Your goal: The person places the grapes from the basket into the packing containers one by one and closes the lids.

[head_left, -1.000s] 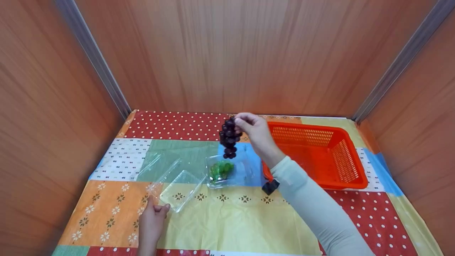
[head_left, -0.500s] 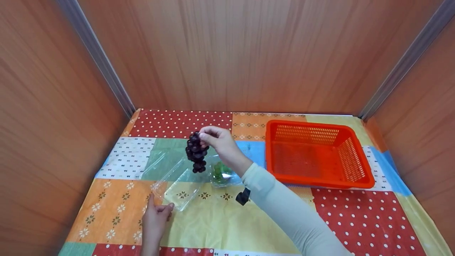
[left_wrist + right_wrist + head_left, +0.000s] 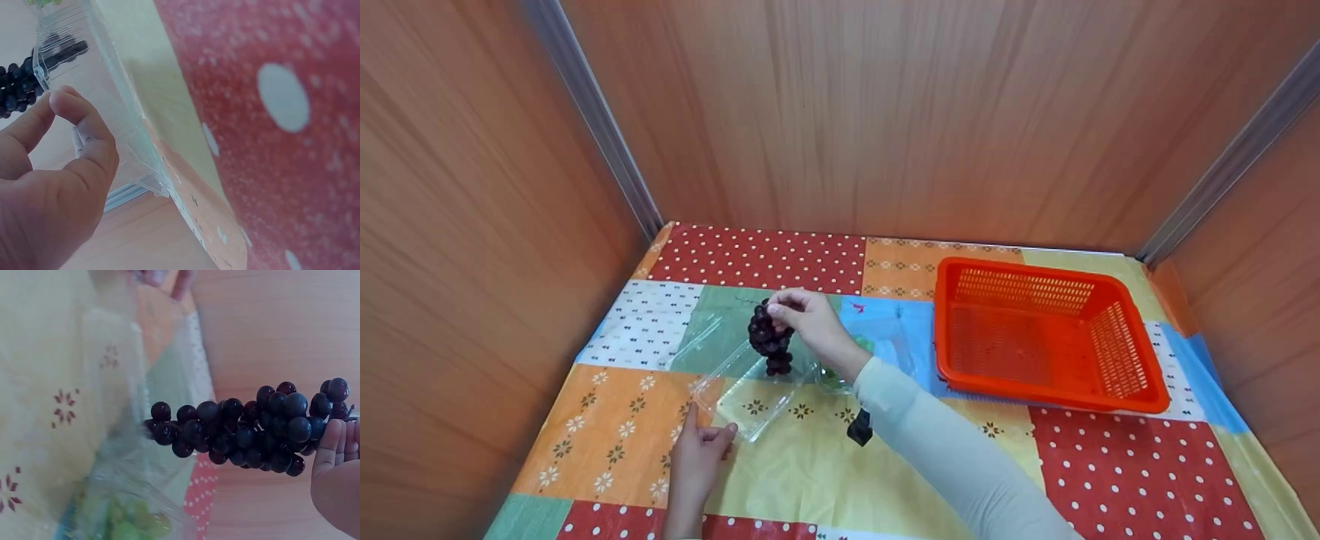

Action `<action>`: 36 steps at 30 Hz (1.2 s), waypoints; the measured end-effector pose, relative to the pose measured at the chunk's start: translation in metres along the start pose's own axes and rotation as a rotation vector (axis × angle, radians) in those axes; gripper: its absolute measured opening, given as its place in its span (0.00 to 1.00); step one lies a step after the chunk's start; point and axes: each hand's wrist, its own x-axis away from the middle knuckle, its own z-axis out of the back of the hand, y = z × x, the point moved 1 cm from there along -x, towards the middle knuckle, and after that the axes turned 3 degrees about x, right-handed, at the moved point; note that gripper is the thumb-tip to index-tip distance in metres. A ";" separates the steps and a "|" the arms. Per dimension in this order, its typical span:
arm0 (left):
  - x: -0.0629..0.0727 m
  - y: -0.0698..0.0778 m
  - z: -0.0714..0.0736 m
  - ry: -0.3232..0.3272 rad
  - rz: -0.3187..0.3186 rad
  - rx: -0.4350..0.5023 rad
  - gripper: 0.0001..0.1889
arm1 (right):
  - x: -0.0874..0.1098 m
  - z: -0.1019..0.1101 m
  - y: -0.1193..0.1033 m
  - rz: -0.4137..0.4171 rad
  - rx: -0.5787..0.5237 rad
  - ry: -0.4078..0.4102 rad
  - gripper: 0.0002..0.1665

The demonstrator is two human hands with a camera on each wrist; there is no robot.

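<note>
A bunch of dark purple grapes (image 3: 770, 341) hangs from my right hand (image 3: 814, 322), pinched at its stem end between thumb and fingers. It hangs over a clear plastic clamshell box (image 3: 757, 409) whose lid lies spread open at the back left. My left hand (image 3: 701, 450) holds the box's near left corner, thumb and index finger at its rim (image 3: 42, 76). In the right wrist view the whole bunch shows, its lower tip towards the box. A second clear box (image 3: 152, 495) with green grapes (image 3: 124, 517) stands just to the right, partly hidden by my right wrist in the head view.
An orange-red plastic basket (image 3: 1046, 334) with slotted sides stands at the right. A patchwork-patterned cloth (image 3: 802, 480) covers the table. Wood-grain panels (image 3: 885, 120) rise behind and on both sides.
My right hand has carried the dark grapes leftward and then lower, from above the green grapes to above the open box. My left hand has stayed at the box's corner.
</note>
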 end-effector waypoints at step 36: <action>0.003 0.004 0.003 -0.020 -0.084 0.020 0.48 | 0.021 -0.045 0.070 -0.095 0.323 -0.158 0.04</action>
